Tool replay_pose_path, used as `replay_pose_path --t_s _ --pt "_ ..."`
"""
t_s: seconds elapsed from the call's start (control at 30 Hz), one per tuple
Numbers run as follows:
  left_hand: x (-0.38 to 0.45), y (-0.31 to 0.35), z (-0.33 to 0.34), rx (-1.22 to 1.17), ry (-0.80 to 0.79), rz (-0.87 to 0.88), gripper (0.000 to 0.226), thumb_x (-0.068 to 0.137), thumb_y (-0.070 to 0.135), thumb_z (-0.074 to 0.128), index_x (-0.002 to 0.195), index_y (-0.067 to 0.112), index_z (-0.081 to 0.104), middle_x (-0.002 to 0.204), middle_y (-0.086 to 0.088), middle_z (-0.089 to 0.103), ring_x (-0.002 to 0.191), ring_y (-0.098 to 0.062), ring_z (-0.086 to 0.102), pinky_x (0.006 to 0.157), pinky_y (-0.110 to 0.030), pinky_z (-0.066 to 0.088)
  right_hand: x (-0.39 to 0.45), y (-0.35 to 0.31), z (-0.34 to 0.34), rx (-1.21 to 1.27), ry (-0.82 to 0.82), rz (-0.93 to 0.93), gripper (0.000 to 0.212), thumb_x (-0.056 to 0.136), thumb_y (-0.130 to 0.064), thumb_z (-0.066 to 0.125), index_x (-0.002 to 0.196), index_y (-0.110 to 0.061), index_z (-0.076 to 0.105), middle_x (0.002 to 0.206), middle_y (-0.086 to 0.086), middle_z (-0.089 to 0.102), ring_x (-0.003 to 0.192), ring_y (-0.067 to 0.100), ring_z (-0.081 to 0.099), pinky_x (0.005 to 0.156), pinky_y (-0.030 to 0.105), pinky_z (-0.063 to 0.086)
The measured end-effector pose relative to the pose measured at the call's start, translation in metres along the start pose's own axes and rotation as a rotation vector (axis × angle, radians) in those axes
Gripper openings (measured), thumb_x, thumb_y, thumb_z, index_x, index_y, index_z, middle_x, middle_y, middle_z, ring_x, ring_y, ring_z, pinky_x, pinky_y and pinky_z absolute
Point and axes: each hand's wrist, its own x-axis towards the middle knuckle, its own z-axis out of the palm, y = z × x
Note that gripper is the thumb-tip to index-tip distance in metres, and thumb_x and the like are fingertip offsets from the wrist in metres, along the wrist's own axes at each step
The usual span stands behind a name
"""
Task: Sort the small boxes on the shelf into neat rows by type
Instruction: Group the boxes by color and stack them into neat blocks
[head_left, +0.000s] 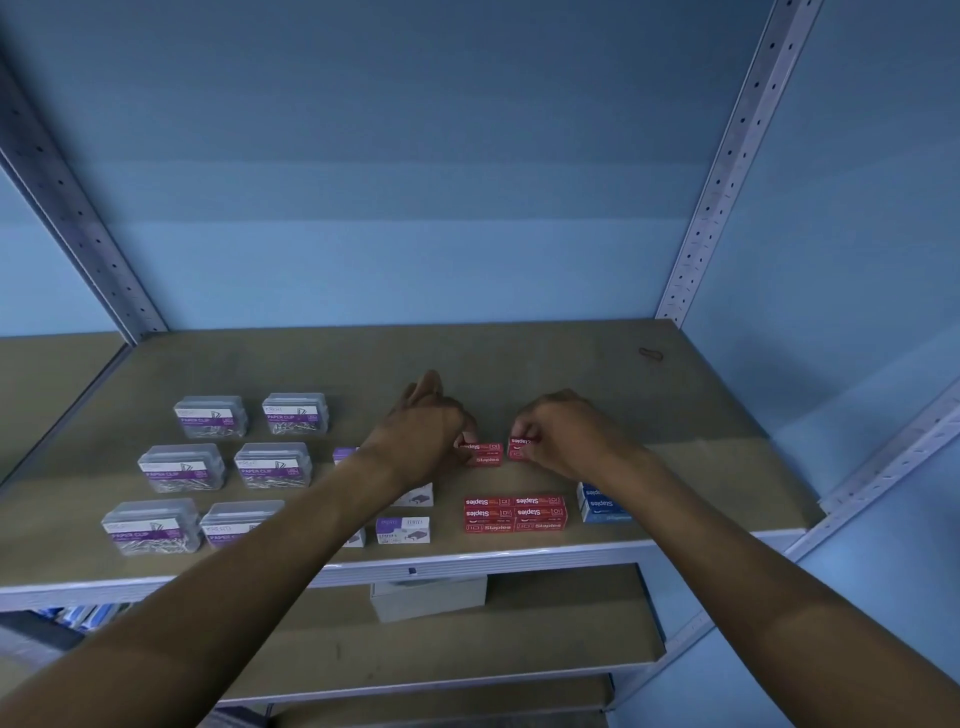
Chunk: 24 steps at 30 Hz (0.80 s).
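- Red staple box (487, 453) at frame centre lies long axis left-right, pinched by the left hand (428, 423).
- Second red box (519, 449), just right of it, gripped by the right hand (563, 434); a narrow gap separates them.
- Red stack (514, 513) sits below, toward the shelf (571, 364) front.

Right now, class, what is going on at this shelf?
A person is sorting small boxes on a shelf. The left hand holds one red staple box and the right hand holds another, both just behind a tidy block of red staple boxes near the front edge. Clear paper clip boxes already stand in two neat rows on the left, white staple boxes sit in the middle, and blue boxes sit on the right.
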Motion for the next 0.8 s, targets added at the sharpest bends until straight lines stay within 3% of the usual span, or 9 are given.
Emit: replay_pose_path --t_s 0.1,0.17,0.3,0.43,0.57,0.73,0.8 --pt "-0.002 0.001 -0.004 -0.039 0.029 0.038 0.02 0.088 0.044 0.064 0.102 0.033 0.073 0.103 0.015 0.07 0.107 -0.019 0.035 0.086 -0.029 0.032 -0.008 0.0 -0.009 0.037 -0.057 0.007 0.014 0.087 -0.021 0.076 0.099 -0.026 0.081 0.1 -0.006 0.078 0.086 0.01 0.07 0.085 0.033 0.059" --pt "-0.005 0.004 -0.007 -0.045 0.022 0.06 0.022 0.088 0.045 0.064 0.104 0.032 0.073 0.103 0.016 0.07 0.105 -0.018 0.036 0.082 -0.026 0.03 -0.016 -0.004 -0.012 0.038 -0.115 -0.001 0.017 0.091 -0.022 0.073 0.106 -0.026 0.08 0.104 -0.005 0.078 0.086 0.009 0.07 0.079 0.027 0.058" --pt "-0.012 0.006 -0.002 -0.062 -0.003 0.109 0.025 0.089 0.045 0.065 0.107 0.031 0.073 0.105 0.015 0.071 0.103 -0.016 0.038 0.081 -0.027 0.04 -0.029 -0.006 -0.009 0.037 -0.188 -0.01 0.02 0.095 -0.029 0.07 0.113 -0.026 0.077 0.11 -0.003 0.077 0.083 0.008 0.068 0.064 0.014 0.049" --pt "-0.017 0.005 0.002 -0.096 -0.025 0.141 0.026 0.089 0.045 0.066 0.11 0.032 0.073 0.108 0.016 0.071 0.103 -0.011 0.041 0.076 -0.024 0.036 -0.036 -0.009 -0.009 0.031 -0.195 -0.006 0.02 0.095 -0.029 0.068 0.113 -0.027 0.077 0.109 -0.004 0.077 0.088 0.01 0.071 0.075 0.021 0.058" --pt "-0.019 0.003 0.007 -0.127 -0.031 0.155 0.023 0.089 0.046 0.065 0.107 0.034 0.074 0.106 0.017 0.073 0.099 -0.01 0.045 0.081 -0.026 0.046 -0.04 -0.01 -0.009 0.031 -0.213 -0.017 0.019 0.096 -0.028 0.067 0.112 -0.027 0.078 0.108 -0.005 0.078 0.086 0.008 0.072 0.073 0.019 0.057" --pt "-0.023 -0.001 0.019 -0.168 -0.114 0.112 0.021 0.096 0.048 0.051 0.08 0.041 0.062 0.097 0.019 0.07 0.08 -0.006 0.04 0.087 -0.036 0.051 -0.041 -0.015 -0.006 0.011 -0.252 -0.022 0.022 0.098 -0.026 0.063 0.116 -0.027 0.076 0.116 -0.004 0.075 0.093 0.009 0.071 0.082 0.025 0.058" --pt "-0.025 0.001 0.018 -0.192 -0.114 0.104 0.022 0.094 0.053 0.052 0.089 0.037 0.067 0.097 0.02 0.07 0.088 -0.007 0.04 0.085 -0.035 0.05 -0.042 -0.014 -0.008 0.036 -0.27 -0.006 0.023 0.098 -0.03 0.063 0.118 -0.028 0.075 0.116 -0.006 0.075 0.094 0.007 0.07 0.086 0.027 0.058"
